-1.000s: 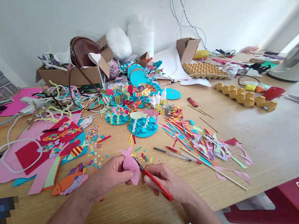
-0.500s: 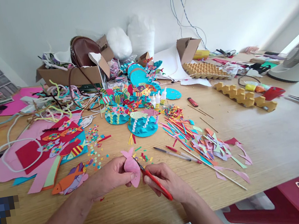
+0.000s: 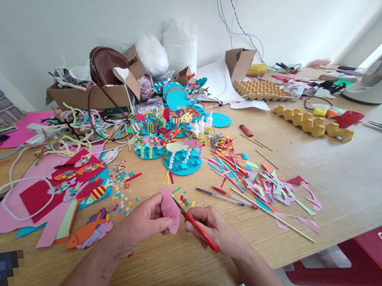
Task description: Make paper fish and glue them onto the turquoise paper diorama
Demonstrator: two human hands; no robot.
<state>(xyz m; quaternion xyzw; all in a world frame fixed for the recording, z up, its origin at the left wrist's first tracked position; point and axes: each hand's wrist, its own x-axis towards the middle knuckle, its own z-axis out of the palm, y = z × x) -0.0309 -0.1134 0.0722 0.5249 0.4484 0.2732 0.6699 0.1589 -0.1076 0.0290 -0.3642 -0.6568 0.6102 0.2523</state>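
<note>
Between the thumb and fingers of my left hand (image 3: 149, 221) is a pink paper fish (image 3: 170, 210), its tail pointing up and away from me. My right hand (image 3: 210, 229) grips red-handled scissors (image 3: 200, 231), whose dark blades reach the fish's right edge near the tail. I cannot tell whether the blades touch the paper. On the table left of my hands lies a small pile of orange, purple and pink paper fish (image 3: 89, 231). Tiny coloured paper bits (image 3: 185, 199) are scattered just beyond the scissors.
Decorated blue bases (image 3: 183, 163) with paper fish stand beyond my hands. To the right lie pens (image 3: 226, 196), a wooden stick (image 3: 279, 218) and paper scraps (image 3: 273, 185). Coloured sheets (image 3: 9, 210) cover the left side. A cardboard box (image 3: 77, 97) and egg trays (image 3: 262, 89) are farther back.
The pink fish has turned slightly and looks flatter, its tail shifted a little right. The scissors have moved slightly, with their tips now close to the tail's narrow part.
</note>
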